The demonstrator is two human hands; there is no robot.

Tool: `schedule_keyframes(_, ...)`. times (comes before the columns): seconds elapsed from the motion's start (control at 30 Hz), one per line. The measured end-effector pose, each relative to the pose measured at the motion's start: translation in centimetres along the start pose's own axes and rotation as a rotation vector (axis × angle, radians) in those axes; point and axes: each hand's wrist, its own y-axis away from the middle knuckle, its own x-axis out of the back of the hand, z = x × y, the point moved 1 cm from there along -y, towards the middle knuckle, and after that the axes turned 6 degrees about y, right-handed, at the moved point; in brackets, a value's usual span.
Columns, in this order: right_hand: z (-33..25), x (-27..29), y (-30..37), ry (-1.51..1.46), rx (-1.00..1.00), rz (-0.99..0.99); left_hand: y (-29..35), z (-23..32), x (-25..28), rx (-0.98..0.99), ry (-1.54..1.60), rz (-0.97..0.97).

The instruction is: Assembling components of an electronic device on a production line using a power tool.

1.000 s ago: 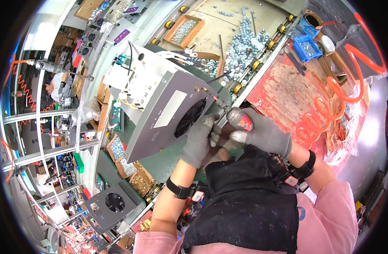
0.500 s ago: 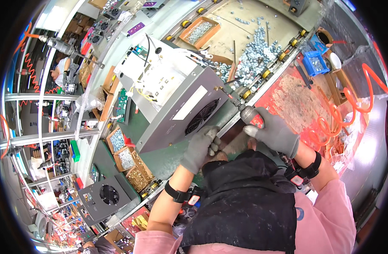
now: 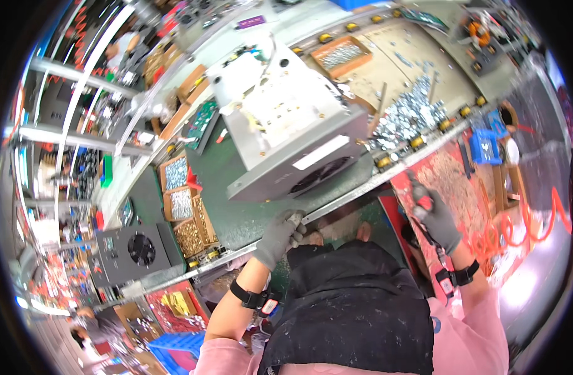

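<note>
Since half a second ago, my right hand has drawn the power driver (image 3: 425, 202) away from the panel's corner and out over the red worktop (image 3: 436, 165).

Far left lies a second grey fan unit (image 3: 114, 256), then cardboard boxes (image 3: 166, 207) of small silver and brass-coloured hardware. My left hand (image 3: 279, 239), gloved, has its fingers curled inward by the metal bench edge (image 3: 343, 200); I can't tell whether they grip it. Just beyond sits the grey fan-fronted unit (image 3: 280, 175) on the green mat (image 3: 221, 215), tilted toward me. Past it, loose silver hardware (image 3: 411, 115) is heaped. The metal edge runs between the unit and my right hand (image 3: 441, 222), whose gloved fingers wrap the driver closely. Further right are a blue bin (image 3: 484, 150) and an orange coiled hose (image 3: 524, 231).
</note>
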Motion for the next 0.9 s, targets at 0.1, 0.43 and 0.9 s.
schedule_keyframes(0.1,7.3,1.2,-0.8,0.306,-0.293,0.14,0.1,-2.2,2.5,0.056,0.051,0.095)
schedule_keyframes(0.43,7.2,2.5,-5.0,0.555,-0.233,0.35,-6.9,-7.4,17.8,0.079,0.499,0.138)
schedule_keyframes(0.9,-30.1,-8.0,-3.4,-0.526,-0.06,0.365,-24.2,3.7,37.2,-0.006,0.699,0.518)
